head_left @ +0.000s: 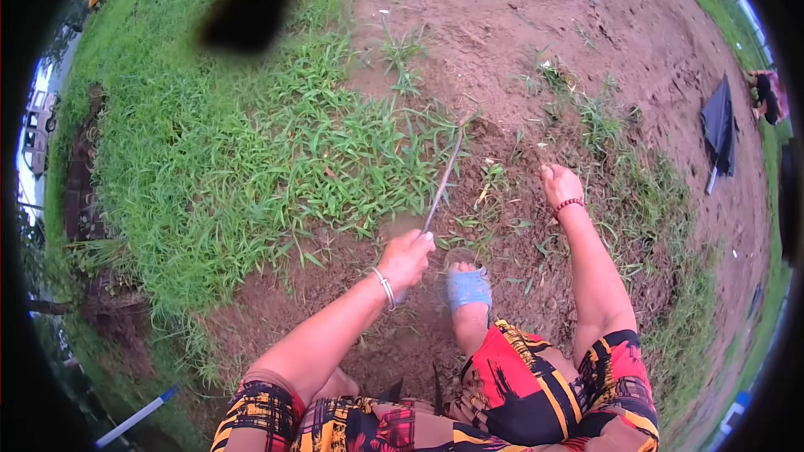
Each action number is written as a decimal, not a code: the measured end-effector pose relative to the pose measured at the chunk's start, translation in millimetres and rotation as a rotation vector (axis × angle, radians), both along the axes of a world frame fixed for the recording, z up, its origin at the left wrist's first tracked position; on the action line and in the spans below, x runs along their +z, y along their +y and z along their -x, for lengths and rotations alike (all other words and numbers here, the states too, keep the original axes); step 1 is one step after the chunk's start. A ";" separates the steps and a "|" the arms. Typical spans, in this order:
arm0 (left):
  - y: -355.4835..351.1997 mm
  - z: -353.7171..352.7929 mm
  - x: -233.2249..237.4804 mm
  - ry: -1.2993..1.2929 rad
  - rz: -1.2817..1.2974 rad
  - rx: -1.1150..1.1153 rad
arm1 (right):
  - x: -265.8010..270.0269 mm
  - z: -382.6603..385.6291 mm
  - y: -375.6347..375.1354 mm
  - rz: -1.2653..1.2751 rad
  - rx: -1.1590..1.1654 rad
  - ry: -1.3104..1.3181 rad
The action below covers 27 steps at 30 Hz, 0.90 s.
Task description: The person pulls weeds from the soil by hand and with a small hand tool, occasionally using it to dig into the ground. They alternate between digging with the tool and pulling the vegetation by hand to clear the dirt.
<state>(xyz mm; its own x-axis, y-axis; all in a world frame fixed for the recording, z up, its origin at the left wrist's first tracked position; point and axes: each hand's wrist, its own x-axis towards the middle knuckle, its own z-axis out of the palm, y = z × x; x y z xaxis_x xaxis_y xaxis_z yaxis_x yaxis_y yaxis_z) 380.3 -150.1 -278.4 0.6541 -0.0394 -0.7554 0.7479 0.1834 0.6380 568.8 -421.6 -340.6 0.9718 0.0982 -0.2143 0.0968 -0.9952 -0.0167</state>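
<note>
Down on the brown dirt beside the green grass patch, the left hand is closed tight around one end of a long thin grey tool. The tool points away from the person, and its far tip meets the ground at the grass edge. The right hand, with a red bead bracelet, is low over small weeds with its fingers curled. It is hard to tell if it holds anything. A blue sandal stands between both arms.
</note>
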 end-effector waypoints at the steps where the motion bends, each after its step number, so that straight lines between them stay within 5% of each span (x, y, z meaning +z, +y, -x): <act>1: -1.6 4.0 2.7 0.001 0.101 0.017 | 8.9 11.7 -3.5 -0.326 -0.108 0.012; 3: -8.6 5.9 4.9 0.011 0.186 0.031 | 12.8 45.7 -4.0 -0.833 -0.244 0.037; 7: -27.3 8.5 10.1 0.098 0.266 0.050 | 22.5 83.1 34.9 -1.031 -0.161 0.054; 11: -45.9 23.8 17.8 0.105 0.326 0.035 | 47.2 69.5 49.1 -0.786 -0.149 -0.060; 17: -68.8 38.2 34.1 0.099 0.346 0.049 | 6.5 74.6 35.6 -0.649 -0.204 -0.089; 21: -75.9 35.0 38.0 0.113 0.316 0.064 | -4.6 76.9 29.5 -0.647 -0.184 0.039; 27: -73.1 37.2 18.9 0.268 0.406 0.063 | -43.7 85.0 3.3 -0.099 0.149 0.445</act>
